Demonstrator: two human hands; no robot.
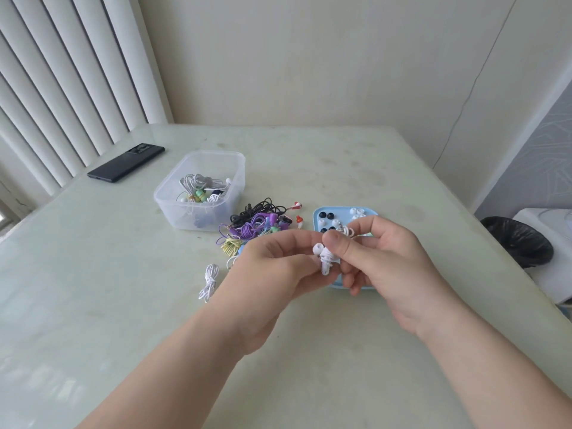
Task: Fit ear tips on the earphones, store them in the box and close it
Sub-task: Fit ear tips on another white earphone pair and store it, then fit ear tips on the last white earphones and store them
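While both meet near blue tray (pixel 317 214), L hand (pixel 272 267) pinches white ear tip (pixel 317 249), R hand (pixel 390 261) grips coiled white earphones (pixel 327 264)

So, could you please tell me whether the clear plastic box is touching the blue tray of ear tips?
Apart. The head view shows the clear box and the blue tray well separated, with a heap of earphones lying in the gap between them.

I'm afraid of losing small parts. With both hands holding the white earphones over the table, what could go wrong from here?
If the grip of the left hand or right hand slips, the white earphones could drop onto the table and uncoil. The right hand hangs over the blue tray, so a low move could scatter its loose ear tips.
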